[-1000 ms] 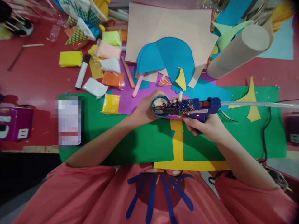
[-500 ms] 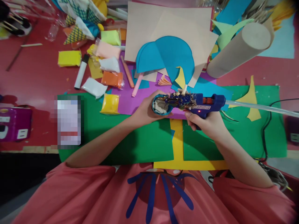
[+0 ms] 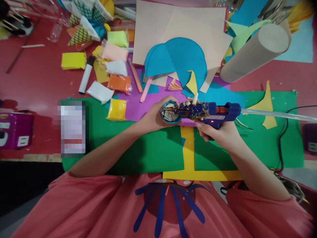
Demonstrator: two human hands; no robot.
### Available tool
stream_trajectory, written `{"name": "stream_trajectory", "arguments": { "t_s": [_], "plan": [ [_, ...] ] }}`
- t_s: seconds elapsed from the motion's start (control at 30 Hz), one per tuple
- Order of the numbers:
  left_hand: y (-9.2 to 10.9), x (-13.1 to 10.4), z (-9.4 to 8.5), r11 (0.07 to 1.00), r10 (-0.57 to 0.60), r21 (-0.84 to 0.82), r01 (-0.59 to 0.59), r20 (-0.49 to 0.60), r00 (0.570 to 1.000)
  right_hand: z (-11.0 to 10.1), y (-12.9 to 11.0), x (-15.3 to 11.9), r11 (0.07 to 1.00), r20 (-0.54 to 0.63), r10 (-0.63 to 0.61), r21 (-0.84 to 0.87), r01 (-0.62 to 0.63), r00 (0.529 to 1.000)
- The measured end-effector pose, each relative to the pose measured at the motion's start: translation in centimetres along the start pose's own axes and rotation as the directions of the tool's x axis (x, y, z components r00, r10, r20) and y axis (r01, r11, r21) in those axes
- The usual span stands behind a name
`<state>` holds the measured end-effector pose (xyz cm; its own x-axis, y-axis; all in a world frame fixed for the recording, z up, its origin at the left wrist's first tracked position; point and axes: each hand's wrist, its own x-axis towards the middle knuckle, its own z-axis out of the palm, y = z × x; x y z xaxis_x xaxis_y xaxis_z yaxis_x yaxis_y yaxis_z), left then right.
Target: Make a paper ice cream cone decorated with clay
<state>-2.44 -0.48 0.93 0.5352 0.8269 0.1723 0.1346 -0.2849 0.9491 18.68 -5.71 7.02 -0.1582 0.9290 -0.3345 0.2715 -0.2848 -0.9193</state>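
My left hand (image 3: 156, 114) is wrapped round a small blue-rimmed cup (image 3: 170, 115) with crumpled whitish material inside. In my right hand (image 3: 218, 132) is a dark blue glue gun (image 3: 223, 114), its front crusted with dried bits and its small red light lit. The gun's nozzle points left and reaches over the cup's opening; whether it touches the inside cannot be made out. A long clear glue stick (image 3: 277, 114) runs out of the gun's back to the right. Both hands are above green sheets (image 3: 153, 148) and a purple sheet (image 3: 136, 107).
Packets of coloured clay (image 3: 119, 83) and a marker (image 3: 86, 75) lie at the left, near a phone-like blurred rectangle (image 3: 73, 129). Blue paper shapes (image 3: 185, 59) rest on beige sheets (image 3: 151, 23). A beige roll (image 3: 255, 53) and a black cable (image 3: 279, 145) are at the right.
The glue gun in my right hand has shifted slightly; its nozzle now reaches further left over the cup. My left hand still holds the cup in nearly the same place.
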Motion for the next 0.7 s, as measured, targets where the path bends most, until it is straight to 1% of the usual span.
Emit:
{"name": "stream_trajectory", "arguments": {
  "t_s": [0.17, 0.37, 0.43, 0.57, 0.63, 0.7],
  "plan": [
    [0.2, 0.4, -0.5, 0.998, 0.017, 0.060, -0.017, -0.003, 1.000, -0.3, 0.1, -0.2, 0.997, 0.036, 0.049, -0.065, -0.046, 0.998],
    [0.3, 0.6, -0.9, 0.992, 0.075, 0.104, -0.076, 0.009, 0.997, -0.5, 0.1, -0.5, 0.994, 0.064, 0.062, -0.095, -0.056, 0.996],
    [0.3, 0.6, -1.0, 0.985, 0.066, 0.157, -0.067, 0.016, 0.998, -0.6, 0.1, -0.6, 0.994, 0.076, 0.071, -0.090, -0.064, 0.995],
    [0.1, 0.4, -1.5, 0.957, 0.093, 0.275, -0.098, 0.031, 0.995, -1.2, 0.0, -0.9, 0.992, 0.105, 0.090, -0.094, -0.081, 0.990],
    [-0.1, 0.3, -1.8, 0.931, 0.103, 0.347, -0.113, 0.048, 0.994, -1.7, -0.1, -1.1, 0.988, 0.101, 0.119, -0.112, -0.107, 0.988],
    [-0.4, 0.2, -2.1, 0.884, 0.102, 0.452, -0.122, 0.068, 0.992, -2.2, -0.3, -1.3, 0.983, 0.085, 0.136, -0.136, -0.124, 0.987]
  ]
}}
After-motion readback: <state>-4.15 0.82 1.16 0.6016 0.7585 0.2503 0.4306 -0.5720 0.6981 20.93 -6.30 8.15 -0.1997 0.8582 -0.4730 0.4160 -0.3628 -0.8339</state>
